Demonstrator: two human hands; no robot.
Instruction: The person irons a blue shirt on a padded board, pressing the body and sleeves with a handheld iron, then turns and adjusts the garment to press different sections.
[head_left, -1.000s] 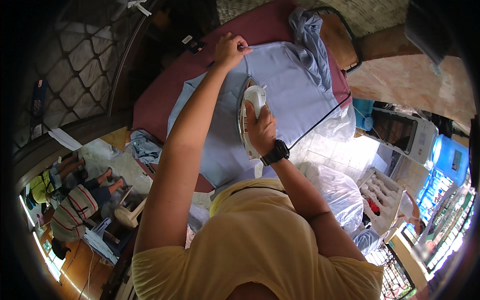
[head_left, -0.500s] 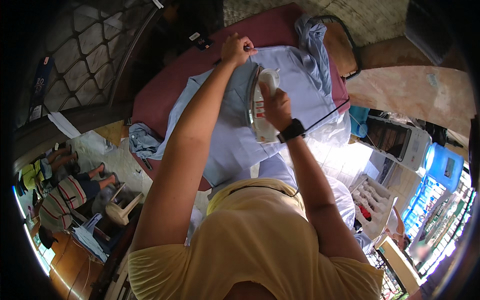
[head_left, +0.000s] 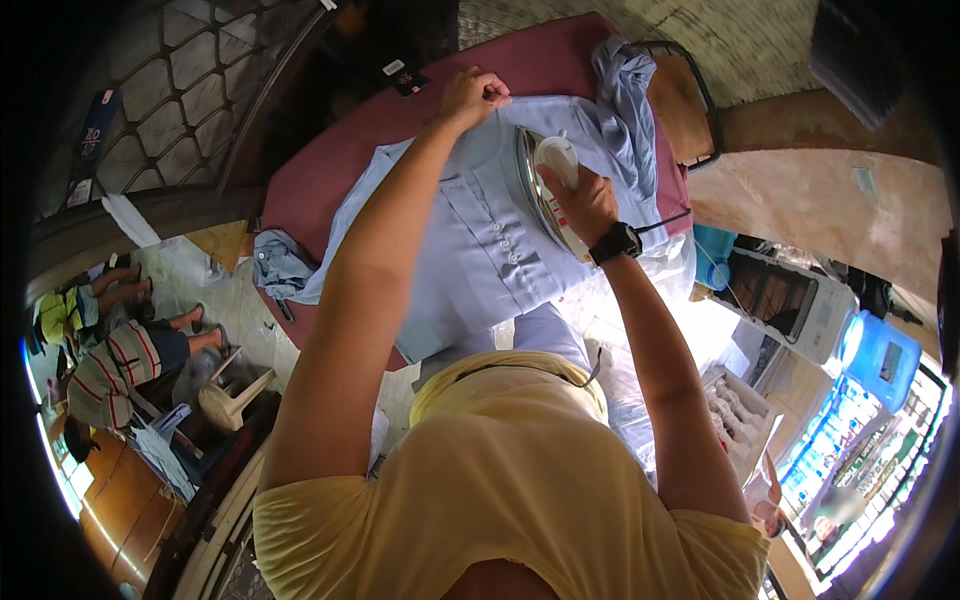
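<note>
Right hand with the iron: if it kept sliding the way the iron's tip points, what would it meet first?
The right hand aims the iron up the light blue shirt, so it would probably first reach the bunched shirt fabric at the board's far end; depth is unclear.

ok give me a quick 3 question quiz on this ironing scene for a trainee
1. True or false: the right hand grips the iron.
2. What does the left hand pinch? A) a sock B) the light blue shirt C) a hanger
3. What colour is the padded board under the shirt?

Key:
1. True.
2. B, at the shirt's far edge.
3. Dark red.
</note>
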